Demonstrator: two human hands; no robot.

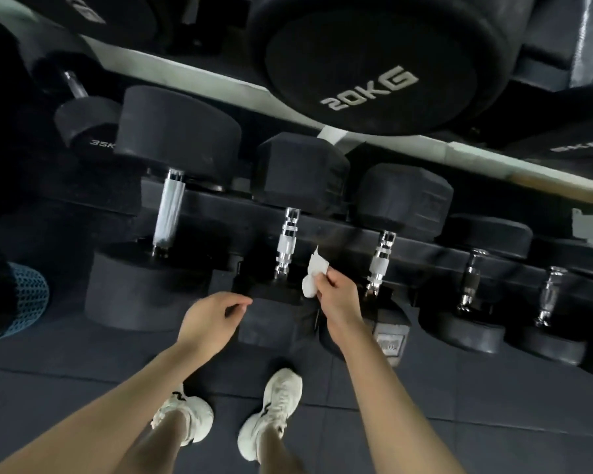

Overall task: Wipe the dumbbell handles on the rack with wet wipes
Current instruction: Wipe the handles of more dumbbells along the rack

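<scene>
Right now my right hand (336, 295) pinches a crumpled white wet wipe (314, 273) between thumb and fingertips, holding it in the air just above the lower shelf of the rack (322, 230). The wipe hangs between two chrome dumbbell handles: one (285, 246) just to its left, the other (381, 260) just to its right. It touches neither yet. My left hand (211, 319) floats empty, fingers loosely curled and holding nothing, low and left of the wipe, near the front end of the left-hand dumbbell.

Farther left of the wipe stands a thicker, pale handle (168, 208) on a big round dumbbell, and well to the right sit two smaller, darker handles (471, 278) on the same shelf.

The wipe looks soft, limp and light, so I judge it needs bunching or wrapping around a bar rather than a flat push. The handles are stiff metal, ringed and probably knurled in the middle, so the cloth may snag a little there. The dumbbells look heavy and settled in their cradles; I would not lift them. Best to close the wipe around the middle of a bar and slide along it, twisting.
</scene>
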